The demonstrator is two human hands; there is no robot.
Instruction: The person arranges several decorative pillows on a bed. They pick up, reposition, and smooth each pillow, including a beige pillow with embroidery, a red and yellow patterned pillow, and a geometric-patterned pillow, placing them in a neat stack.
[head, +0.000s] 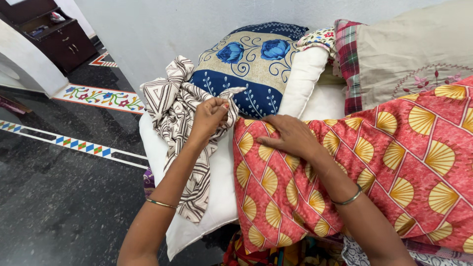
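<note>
**Two hands at work on pillows and a patterned cloth**

Seen from above, a person's two bare arms reach forward over a pile of bedding. The left hand [211, 117] is raised with its fingers pinched tightly together on a corner of a cream cloth with brown geometric lines [176, 125]. The rest of that cloth hangs loose and crumpled across a plain white pillow [217, 197], which lies beneath it at the left of the pile. A thin bangle circles the left forearm.

The right hand [290, 138] lies flat, palm down, with its fingers spread. It presses on the upper left corner of a large red pillow patterned with yellow fan shapes [394, 167]. This pillow fills the right half of the view, just beside the white one. It holds nothing. A green bangle sits on the right wrist.

Behind the hands, a cushion with blue roses on beige and navy [251, 64] leans against a pale wall. To its right lie a red checked cloth [349, 64] and a beige embroidered pillow [414, 49]. The floor at left is dark polished stone with bright painted border strips [81, 145].
</note>
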